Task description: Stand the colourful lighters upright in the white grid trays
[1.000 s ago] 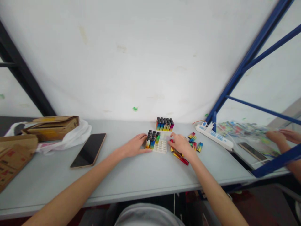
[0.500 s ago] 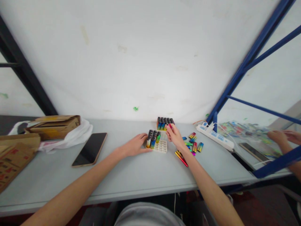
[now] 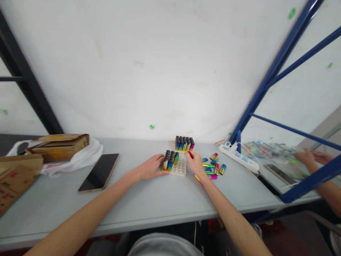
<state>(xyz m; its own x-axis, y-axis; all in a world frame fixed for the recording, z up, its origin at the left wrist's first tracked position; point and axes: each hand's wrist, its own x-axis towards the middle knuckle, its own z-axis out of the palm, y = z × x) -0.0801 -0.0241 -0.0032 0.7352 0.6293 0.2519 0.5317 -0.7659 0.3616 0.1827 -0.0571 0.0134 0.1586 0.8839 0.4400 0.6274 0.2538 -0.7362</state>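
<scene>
My left hand (image 3: 152,167) is curled round the left side of a white tray (image 3: 181,173) with rows of round sockets, its thumb along the front edge. Black-topped lighters (image 3: 169,161) in multicoloured metallic sleeves stand upright in the tray's left part; the sockets on the right show bare. Just right of the tray, my right hand (image 3: 195,163) is closed on a small red lighter sleeve (image 3: 190,154), mostly hidden by the fingers. Loose shiny sleeves (image 3: 216,169) in several colours lie beside and partly behind my right wrist.
A second block of upright lighters (image 3: 184,143) stands behind, near the wall. A power strip (image 3: 238,157) lies to the right, by a blue metal frame (image 3: 255,101). On the left are a phone (image 3: 99,173), a cardboard box (image 3: 62,147) and a white plastic bag (image 3: 90,153). Another person's hands (image 3: 309,156) show far right.
My right hand, holding the red sleeve, has come lower and nearer the tray, away from the rear lighter block. My left hand stays at the tray. The whole view has shifted slightly.
</scene>
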